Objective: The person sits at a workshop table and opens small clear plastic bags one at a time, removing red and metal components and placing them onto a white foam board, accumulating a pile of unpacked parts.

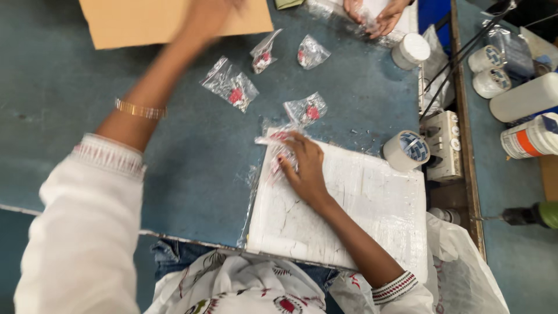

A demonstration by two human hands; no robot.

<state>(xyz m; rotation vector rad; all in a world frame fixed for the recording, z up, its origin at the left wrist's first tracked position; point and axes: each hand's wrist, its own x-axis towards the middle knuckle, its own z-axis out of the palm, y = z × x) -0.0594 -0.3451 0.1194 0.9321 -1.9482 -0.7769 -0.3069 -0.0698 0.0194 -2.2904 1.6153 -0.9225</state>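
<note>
- A worn blue surface carries scattered small clear bags with red pieces.
- Left hand, blurred, reaches onto a cardboard sheet; its grip cannot be told.
- Right hand presses flat, fingers spread, on a clear bag at the white board edge.
- Packing looks underway; the bag likely wants steady pinning next.

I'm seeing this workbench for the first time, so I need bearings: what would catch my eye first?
The right hand presses a small clear bag onto the near-left corner of a white board at the table's front edge. The left hand, blurred, reaches far across to a brown cardboard sheet. Between them, clear bags with red pieces lie scattered on the blue table.
</note>
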